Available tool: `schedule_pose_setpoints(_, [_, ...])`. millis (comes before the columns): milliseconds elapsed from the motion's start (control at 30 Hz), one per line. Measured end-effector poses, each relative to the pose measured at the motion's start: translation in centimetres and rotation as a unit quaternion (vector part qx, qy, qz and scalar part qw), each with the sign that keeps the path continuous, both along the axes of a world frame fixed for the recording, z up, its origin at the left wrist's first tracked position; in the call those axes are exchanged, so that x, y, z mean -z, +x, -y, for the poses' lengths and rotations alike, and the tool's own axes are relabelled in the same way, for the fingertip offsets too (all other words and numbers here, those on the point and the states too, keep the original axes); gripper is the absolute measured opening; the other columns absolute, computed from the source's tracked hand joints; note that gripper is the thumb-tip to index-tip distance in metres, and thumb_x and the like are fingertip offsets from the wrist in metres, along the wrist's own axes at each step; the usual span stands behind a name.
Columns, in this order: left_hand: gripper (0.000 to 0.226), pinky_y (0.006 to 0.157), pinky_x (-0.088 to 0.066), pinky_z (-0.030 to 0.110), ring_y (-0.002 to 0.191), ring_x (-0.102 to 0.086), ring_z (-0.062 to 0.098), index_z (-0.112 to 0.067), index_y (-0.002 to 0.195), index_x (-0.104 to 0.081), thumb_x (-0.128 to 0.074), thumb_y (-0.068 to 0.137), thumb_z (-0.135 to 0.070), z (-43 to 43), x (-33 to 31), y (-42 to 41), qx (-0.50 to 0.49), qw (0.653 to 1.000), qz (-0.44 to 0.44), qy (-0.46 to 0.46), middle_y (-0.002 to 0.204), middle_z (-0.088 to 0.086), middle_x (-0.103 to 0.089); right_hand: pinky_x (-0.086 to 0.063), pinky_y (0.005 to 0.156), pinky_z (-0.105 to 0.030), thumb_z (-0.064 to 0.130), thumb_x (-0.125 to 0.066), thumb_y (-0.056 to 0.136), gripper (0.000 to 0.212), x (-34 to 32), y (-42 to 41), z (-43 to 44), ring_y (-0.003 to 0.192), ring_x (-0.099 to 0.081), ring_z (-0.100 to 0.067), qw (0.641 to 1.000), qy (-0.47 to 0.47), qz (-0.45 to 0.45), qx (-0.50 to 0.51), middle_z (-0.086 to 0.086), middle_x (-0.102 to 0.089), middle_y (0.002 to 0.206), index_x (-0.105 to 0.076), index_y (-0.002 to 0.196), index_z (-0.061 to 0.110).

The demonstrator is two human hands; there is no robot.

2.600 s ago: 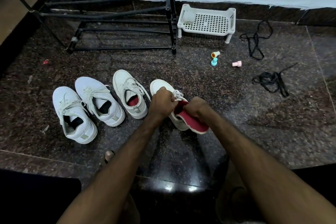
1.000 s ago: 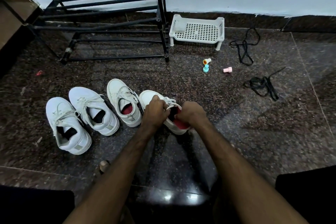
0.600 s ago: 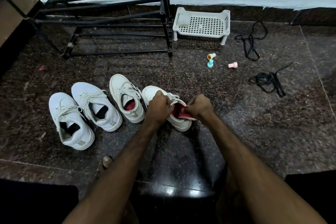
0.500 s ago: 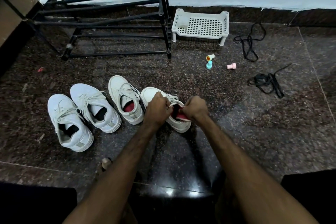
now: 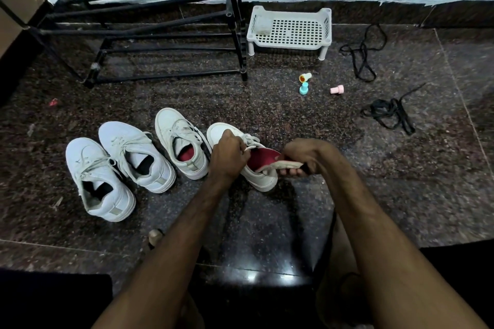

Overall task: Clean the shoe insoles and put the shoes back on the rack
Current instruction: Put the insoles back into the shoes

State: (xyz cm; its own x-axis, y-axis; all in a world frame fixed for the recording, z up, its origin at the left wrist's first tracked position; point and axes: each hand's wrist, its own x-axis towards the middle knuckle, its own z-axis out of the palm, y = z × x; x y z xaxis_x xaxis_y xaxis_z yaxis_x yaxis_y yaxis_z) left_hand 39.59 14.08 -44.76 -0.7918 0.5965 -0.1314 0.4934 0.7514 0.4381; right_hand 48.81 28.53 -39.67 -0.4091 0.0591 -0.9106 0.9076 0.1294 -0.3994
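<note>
Several white sneakers stand in a row on the dark granite floor. My left hand [image 5: 229, 153] grips the tongue and laces of the rightmost sneaker [image 5: 260, 178]. My right hand [image 5: 307, 157] pinches the heel end of a red insole [image 5: 266, 159] with a white underside; the insole is bent, its front still inside that sneaker. The sneaker beside it [image 5: 181, 143] shows a red insole inside. The two sneakers on the left [image 5: 136, 155] [image 5: 96, 181] have dark interiors. The black metal shoe rack [image 5: 149, 27] stands at the back left.
A white perforated plastic basket [image 5: 290, 31] sits right of the rack by the wall. Small yellow [image 5: 304, 77], teal [image 5: 304, 88] and pink [image 5: 336, 89] caps lie on the floor. Two bundles of black laces [image 5: 361, 53] [image 5: 390, 115] lie at the right.
The red insole, pushed deep into the rightmost sneaker a second ago, now sticks out again, its heel end raised to the right in my right hand. My left hand stays on the shoe.
</note>
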Motion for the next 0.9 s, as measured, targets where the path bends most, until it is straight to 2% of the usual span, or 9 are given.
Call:
schedule_pose_setpoints(233, [0.009, 0.072, -0.044, 0.038, 0.088, -0.059, 0.029, -0.010, 0.079, -0.068, -0.067, 0.079, -0.019, 0.0, 0.5, 0.2, 0.002, 1.000, 0.005, 0.007, 0.096, 0.010, -0.053, -0.027, 0.034, -0.010, 0.010, -0.031, 0.098, 0.042, 0.1, 0.1, 0.4, 0.028, -0.043, -0.008, 0.999, 0.038, 0.006, -0.013, -0.003, -0.057, 0.042, -0.058, 0.066, 0.003])
schedule_pose_setpoints(333, [0.010, 0.072, -0.045, 0.039, 0.088, -0.060, 0.029, -0.010, 0.078, -0.068, -0.067, 0.079, -0.019, -0.1, 0.5, 0.3, 0.009, 1.000, 0.002, 0.008, 0.095, 0.010, -0.053, -0.031, 0.033, -0.014, 0.008, -0.039, 0.097, 0.035, 1.1, -0.3, 1.2, 0.033, -0.048, -0.014, 0.994, 0.098, -0.028, -0.045, -0.008, -0.058, 0.048, -0.059, 0.070, 0.000])
schedule_pose_setpoints(400, [0.009, 0.073, -0.046, 0.040, 0.088, -0.060, 0.030, -0.011, 0.079, -0.068, -0.068, 0.080, -0.020, 0.0, 0.5, 0.4, 0.010, 1.000, -0.002, 0.007, 0.096, 0.011, -0.053, -0.042, 0.041, -0.023, 0.010, -0.046, 0.095, 0.023, 1.5, -0.6, 2.1, 0.056, -0.060, -0.022, 0.984, 0.155, -0.059, -0.063, -0.015, -0.063, 0.071, -0.065, 0.090, -0.003])
schedule_pose_setpoints(467, [0.009, 0.073, -0.046, 0.040, 0.089, -0.060, 0.030, -0.012, 0.079, -0.068, -0.068, 0.080, -0.021, 0.0, 0.6, 0.3, 0.013, 1.000, -0.004, 0.006, 0.097, 0.011, -0.053, -0.050, 0.066, -0.032, 0.020, -0.050, 0.092, 0.032, 1.6, -0.9, 2.7, 0.091, -0.065, -0.031, 0.969, 0.223, -0.086, -0.067, -0.020, -0.066, 0.102, -0.066, 0.109, -0.002])
schedule_pose_setpoints(500, [0.009, 0.073, -0.046, 0.040, 0.089, -0.060, 0.030, -0.012, 0.080, -0.068, -0.069, 0.080, -0.022, -0.1, 0.6, 0.3, 0.015, 1.000, -0.004, 0.004, 0.098, 0.010, -0.053, -0.050, 0.074, -0.033, 0.025, -0.052, 0.090, 0.036, 1.5, -1.1, 2.9, 0.100, -0.064, -0.032, 0.960, 0.256, -0.097, -0.060, -0.020, -0.066, 0.111, -0.066, 0.110, -0.001])
schedule_pose_setpoints(567, [0.011, 0.073, -0.045, 0.040, 0.090, -0.060, 0.029, -0.013, 0.082, -0.068, -0.069, 0.080, -0.023, -0.2, 0.6, 0.3, 0.018, 1.000, -0.003, 0.000, 0.099, 0.010, -0.054, -0.050, 0.080, -0.034, 0.028, -0.057, 0.085, 0.035, 1.2, -1.4, 3.4, 0.104, -0.064, -0.031, 0.938, 0.323, -0.114, -0.053, -0.017, -0.067, 0.112, -0.066, 0.107, 0.002])
schedule_pose_setpoints(667, [0.013, 0.073, -0.044, 0.038, 0.091, -0.060, 0.029, -0.013, 0.083, -0.069, -0.069, 0.081, -0.026, -0.2, 0.7, 0.5, 0.019, 1.000, 0.009, 0.001, 0.100, 0.010, -0.054, -0.049, 0.087, -0.035, 0.028, -0.066, 0.082, 0.044, 1.7, -1.4, 3.9, 0.109, -0.062, -0.029, 0.915, 0.385, -0.113, -0.039, -0.012, -0.065, 0.114, -0.056, 0.117, 0.003])
schedule_pose_setpoints(767, [0.013, 0.073, -0.043, 0.038, 0.093, -0.060, 0.029, -0.013, 0.084, -0.069, -0.069, 0.080, -0.026, -0.2, 0.8, 0.6, 0.017, 1.000, 0.014, 0.006, 0.101, 0.009, -0.054, -0.049, 0.079, -0.032, 0.035, -0.072, 0.077, 0.041, 1.9, -1.5, 2.7, 0.099, -0.065, -0.026, 0.919, 0.372, -0.110, -0.071, -0.010, -0.068, 0.107, -0.064, 0.106, 0.007])
schedule_pose_setpoints(900, [0.013, 0.074, -0.044, 0.039, 0.092, -0.060, 0.030, -0.011, 0.085, -0.068, -0.068, 0.080, -0.024, -0.2, 0.7, 0.8, 0.009, 1.000, 0.010, 0.004, 0.102, 0.011, -0.053, -0.050, 0.061, -0.027, 0.045, -0.080, 0.071, 0.041, 1.6, -1.3, 0.5, 0.065, -0.058, -0.021, 0.945, 0.306, -0.084, -0.081, -0.009, -0.061, 0.076, -0.063, 0.077, 0.008])
